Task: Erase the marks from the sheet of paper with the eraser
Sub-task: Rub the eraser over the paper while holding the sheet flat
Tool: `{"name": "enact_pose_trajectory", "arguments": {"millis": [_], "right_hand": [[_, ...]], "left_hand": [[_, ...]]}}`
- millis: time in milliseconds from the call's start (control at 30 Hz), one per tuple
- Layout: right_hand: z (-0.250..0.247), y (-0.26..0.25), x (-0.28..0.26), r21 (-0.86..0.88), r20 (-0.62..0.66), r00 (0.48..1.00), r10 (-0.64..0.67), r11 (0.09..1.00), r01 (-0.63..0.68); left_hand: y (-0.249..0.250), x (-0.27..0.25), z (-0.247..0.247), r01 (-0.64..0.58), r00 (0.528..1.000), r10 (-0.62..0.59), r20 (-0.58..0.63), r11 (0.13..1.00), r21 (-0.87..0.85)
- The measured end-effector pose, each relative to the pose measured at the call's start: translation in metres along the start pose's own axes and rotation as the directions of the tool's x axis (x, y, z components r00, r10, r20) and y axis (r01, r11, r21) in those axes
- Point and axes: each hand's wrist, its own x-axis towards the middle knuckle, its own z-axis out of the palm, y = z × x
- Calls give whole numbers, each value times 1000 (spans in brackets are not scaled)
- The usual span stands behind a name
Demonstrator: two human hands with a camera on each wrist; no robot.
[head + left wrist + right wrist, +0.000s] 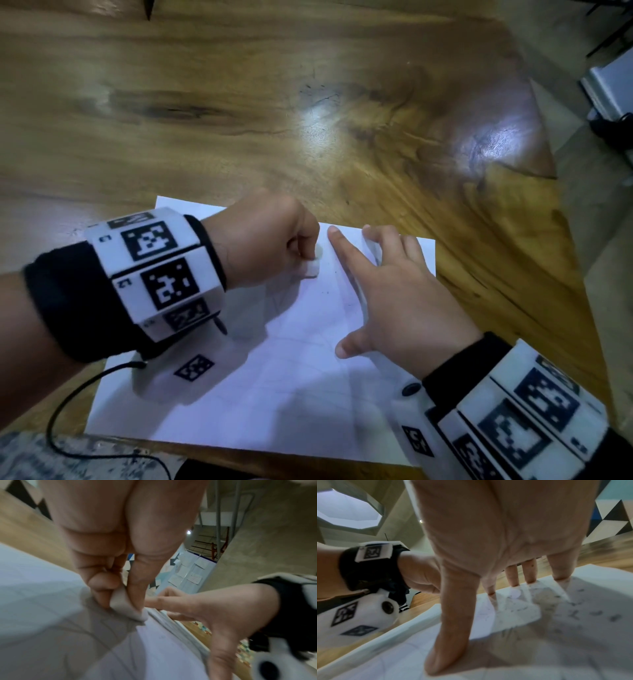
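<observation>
The left hand (267,240) curls into a tight grip around the white eraser (312,265), pinching it between thumb and fingers and pressing its lower end onto the sheet of paper (274,394) near the far edge. The right hand (404,301) lies flat on the sheet just beside it, its grip wide, fingers spread and straight, thumb (452,635) planted on the paper. The sheet rests on the wooden table (239,120). In the right wrist view, dark eraser crumbs (575,614) lie scattered on the paper near the fingertips (559,574), and faint pencil lines (308,342) cross the sheet
</observation>
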Motion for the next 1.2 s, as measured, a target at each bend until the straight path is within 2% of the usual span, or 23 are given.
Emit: {"name": "enact_pose_trajectory", "arguments": {"millis": [167, 200, 300, 333, 500, 567, 633, 700, 767, 867, 933, 1000, 1067, 1100, 1133, 1200], "right_hand": [[0, -1, 0, -24, 8, 1000, 6, 1000, -6], [0, 0, 0, -25, 10, 1000, 11, 1000, -11], [0, 0, 0, -25, 6, 1000, 15, 1000, -15], [1, -1, 1, -27, 4, 1000, 15, 1000, -14], [1, -1, 1, -51, 3, 1000, 13, 999, -13], [1, -1, 1, -49, 7, 1000, 15, 999, -14], [1, -1, 1, -47, 4, 1000, 17, 999, -17], [1, -1, 2, -50, 4, 1000, 17, 999, -17], [1, -1, 2, -54, 6, 1000, 15, 998, -15], [1, -1, 2, -72, 5, 1000, 17, 997, -17], [1, -1, 2, -65, -1, 1000, 12, 998, -12], [1, -2, 1, -48, -7, 1000, 7, 999, -8], [1, -2, 1, -38, -5, 1000, 6, 999, -7], [1, -2, 0, -34, -3, 1000, 6, 999, -6], [1, -1, 0, -31, -1, 1000, 6, 999, -6], [2, -1, 0, -32, -5, 1000, 6, 999, -7]], "left_hand": [[-1, 13, -3, 74, 984, -80, -157, 996, -42], [-1, 10, 0, 62, 987, -64, -145, 998, -23], [1, -6, 7, 15, 1000, -15, 12, 1000, -1], [0, -6, 6, 17, 999, -16, 28, 1000, -9], [-1, 15, -5, 55, 984, -61, -164, 998, -38], [-1, 5, 2, -7, 993, 8, -120, 1000, 10], [0, -12, 12, -77, 997, 76, 22, 996, 44], [-1, -16, 13, -74, 990, 70, 125, 997, 35], [0, -5, 7, -53, 997, 51, 58, 998, 37], [3, 14, -1, -11, 989, 13, -150, 1000, 18], [-1, 7, 5, -43, 984, 45, -170, 999, 20], [-7, -15, 15, -124, 991, 126, -55, 991, 41], [-10, -34, 21, -125, 987, 121, 104, 992, 34], [-13, -35, 20, -108, 986, 103, 134, 994, 29], [-14, -31, 18, -97, 989, 93, 114, 995, 30], [-12, -13, 11, -65, 997, 66, -29, 997, 38]]}}
